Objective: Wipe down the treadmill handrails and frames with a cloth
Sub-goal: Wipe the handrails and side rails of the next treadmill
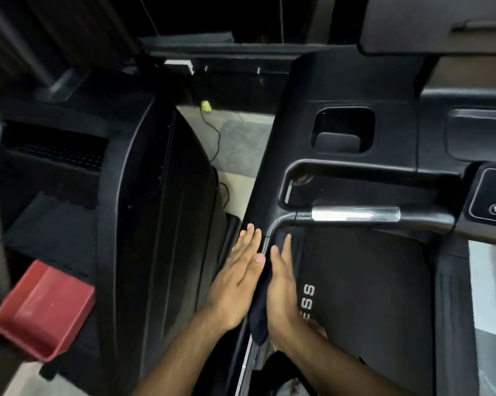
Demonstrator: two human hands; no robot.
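Observation:
A dark cloth [260, 310] lies draped over the treadmill's left handrail [256, 195], a black bar running from near me up to the console. My left hand [235, 278] lies flat with straight fingers on the rail's outer side. My right hand [282, 292] presses flat against the cloth on the rail's inner side, so the cloth sits sandwiched between both palms. Much of the cloth is hidden by my hands. A front handlebar with a silver sensor plate [355, 214] branches off to the right.
The treadmill console [355, 110] has a cup recess and a button pad [495, 195] at the right. The black belt [363, 295] lies below. A neighbouring black machine [155, 224] stands close on the left, with a red tray [44, 310] beyond it. Cables trail on the floor [229, 144].

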